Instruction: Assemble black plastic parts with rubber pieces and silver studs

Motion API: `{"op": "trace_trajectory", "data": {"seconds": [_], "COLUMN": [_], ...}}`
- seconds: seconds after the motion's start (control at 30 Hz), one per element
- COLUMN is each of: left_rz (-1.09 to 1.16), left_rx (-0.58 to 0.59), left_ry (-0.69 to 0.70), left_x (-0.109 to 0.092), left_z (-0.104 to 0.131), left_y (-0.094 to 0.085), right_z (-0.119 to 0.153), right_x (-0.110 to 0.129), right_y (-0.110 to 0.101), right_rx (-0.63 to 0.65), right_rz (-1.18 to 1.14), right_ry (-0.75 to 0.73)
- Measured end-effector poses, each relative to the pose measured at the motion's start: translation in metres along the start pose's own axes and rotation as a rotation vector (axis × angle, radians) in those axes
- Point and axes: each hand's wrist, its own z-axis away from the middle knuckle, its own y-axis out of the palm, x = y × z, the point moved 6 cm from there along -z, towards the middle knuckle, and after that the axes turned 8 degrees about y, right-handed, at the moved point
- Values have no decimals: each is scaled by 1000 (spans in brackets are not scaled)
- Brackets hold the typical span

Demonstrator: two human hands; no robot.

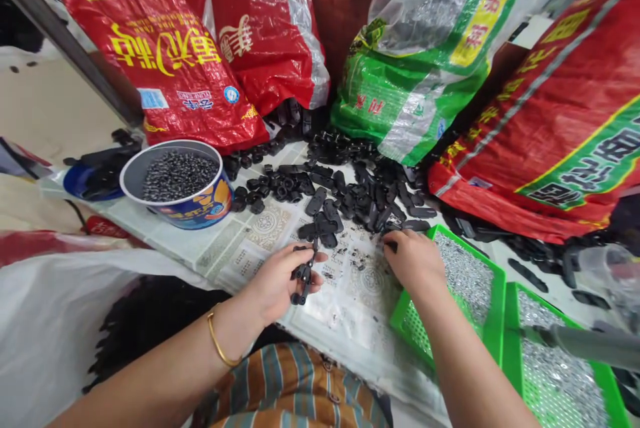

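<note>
Several small black plastic parts [303, 273] are gripped in my left hand [277, 275], which hovers over the near part of the table. The fingers wrap round them, and their exact shape is partly hidden. My right hand [415, 258] is closed at the left edge of a green basket, its fingertips on a dark plastic piece [392, 247]. Beyond both hands spreads a heap of flat black plastic pieces [375, 195]. Tiny metal bits [357, 258] lie scattered on the tabletop between the hands.
A blue tub [205, 205] of small dark beads stands left. Green baskets [497, 308] [513, 348] with shiny metal bits sit right. Behind the heap lean a red sack [170, 81], a green sack [370, 101] and another red sack [540, 128]. A grey rod [590, 343] juts in from the right.
</note>
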Motion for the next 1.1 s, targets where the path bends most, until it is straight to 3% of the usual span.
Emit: {"op": "trace_trajectory", "data": {"seconds": [0.33, 0.5, 0.63, 0.7, 0.9, 1.1], "left_rz": [27, 22, -14, -86, -178, -177], "left_rx": [36, 77, 95, 83, 67, 111], "left_ry": [9, 56, 62, 80, 159, 101], "left_x": [4, 5, 12, 13, 12, 15], "left_z": [2, 0, 1, 3, 6, 10], "left_y": [8, 20, 29, 30, 30, 32], "right_z": [-2, 32, 62, 70, 74, 84], "right_x": [16, 26, 49, 55, 49, 41], "right_y": [4, -15, -29, -29, 2, 13], "right_rx": [-45, -40, -62, -27, 380, 431], "right_rz": [-64, -406, -622, -677, -1181, -1347], "right_ry": [-44, -35, -208, -223, 69, 222]}}
